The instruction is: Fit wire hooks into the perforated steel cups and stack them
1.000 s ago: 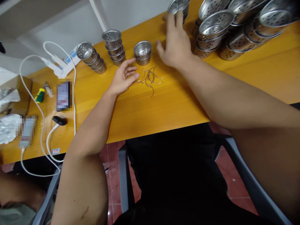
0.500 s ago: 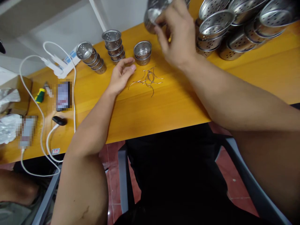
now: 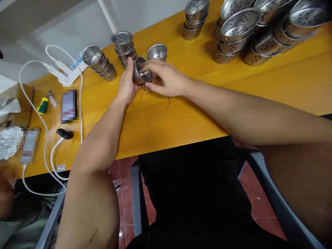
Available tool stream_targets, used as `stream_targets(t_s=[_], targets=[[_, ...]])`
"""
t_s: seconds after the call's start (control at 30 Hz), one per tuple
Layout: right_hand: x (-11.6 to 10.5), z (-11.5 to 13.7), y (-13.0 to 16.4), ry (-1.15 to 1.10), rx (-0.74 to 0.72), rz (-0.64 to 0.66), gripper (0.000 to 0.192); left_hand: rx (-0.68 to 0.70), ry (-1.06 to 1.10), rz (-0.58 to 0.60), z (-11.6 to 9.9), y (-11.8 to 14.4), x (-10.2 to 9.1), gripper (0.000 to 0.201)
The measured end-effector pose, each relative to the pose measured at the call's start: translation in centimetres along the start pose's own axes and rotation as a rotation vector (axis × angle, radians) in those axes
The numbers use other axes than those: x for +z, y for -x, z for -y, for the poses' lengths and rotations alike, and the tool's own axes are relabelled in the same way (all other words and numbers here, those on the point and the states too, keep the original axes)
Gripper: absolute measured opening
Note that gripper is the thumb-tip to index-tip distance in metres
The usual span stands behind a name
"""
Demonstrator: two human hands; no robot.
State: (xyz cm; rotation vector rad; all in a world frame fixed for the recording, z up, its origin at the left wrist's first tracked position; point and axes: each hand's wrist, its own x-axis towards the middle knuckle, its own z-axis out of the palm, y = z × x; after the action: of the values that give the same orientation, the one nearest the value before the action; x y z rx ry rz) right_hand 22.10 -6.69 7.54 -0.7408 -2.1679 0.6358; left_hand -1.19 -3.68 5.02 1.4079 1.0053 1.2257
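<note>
Between my two hands a perforated metal cup [image 3: 139,73] is held tilted, its mouth turned toward the right. My left hand [image 3: 127,84] wraps its left side, thumb up along the rim. The fingers of my right hand [image 3: 168,77] reach over the rim at the cup's right side, thumb beneath; I see them gripping the edge. Thin bent wires [image 3: 168,102] lie on the table below, mostly covered by my right hand. Just behind stands a short stack of the same cups [image 3: 157,52], partly hidden by my hand.
Cup stacks stand at the left [image 3: 97,60], behind my left hand [image 3: 122,43], and at the back [image 3: 195,17]. Many more stacked cups [image 3: 238,33] fill the right. A phone [image 3: 68,105], power strip [image 3: 75,71], white cables and a screwdriver handle [image 3: 43,105] lie left. Another person sits lower left.
My right hand has brought the cup from the back stack down and left to my left hand, which has closed around it. The back stack is now uncovered.
</note>
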Motion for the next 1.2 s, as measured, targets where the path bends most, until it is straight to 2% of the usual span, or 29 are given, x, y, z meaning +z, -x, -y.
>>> stream_targets(t_s=[0.13,0.27,0.4,0.5,0.63,0.77,0.87,1.2], targets=[[0.5,-0.7,0.2,-0.083,0.026,0.0,0.054,0.016,-0.003,-0.016,-0.3,0.4,0.6,0.099],[1.0,-1.2,0.0,-0.046,-0.024,0.004,0.049,0.028,-0.031,0.017,-0.8,0.8,0.8,0.091],[0.9,-1.4,0.0,-0.02,-0.023,0.067,0.037,0.022,-0.07,0.026,-1.1,1.1,1.0,0.079],[0.8,-1.5,0.1,-0.037,-0.014,0.08,0.036,0.051,-0.039,0.034,-0.9,1.1,1.0,0.08],[0.9,-1.7,-0.1,-0.104,0.005,0.032,0.049,0.031,-0.038,0.041,-0.5,0.9,0.8,0.092],[0.9,-1.7,-0.4,-0.229,0.053,0.014,0.076,0.028,-0.056,0.05,-0.2,0.8,0.5,0.09],[0.7,-1.5,-0.7,-0.287,0.077,0.031,0.088,0.064,-0.056,0.046,-0.1,0.8,0.4,0.085],[0.9,-2.2,-1.8,-0.31,0.11,0.025,0.078,0.037,-0.049,0.024,0.1,0.4,-0.6,0.091]])
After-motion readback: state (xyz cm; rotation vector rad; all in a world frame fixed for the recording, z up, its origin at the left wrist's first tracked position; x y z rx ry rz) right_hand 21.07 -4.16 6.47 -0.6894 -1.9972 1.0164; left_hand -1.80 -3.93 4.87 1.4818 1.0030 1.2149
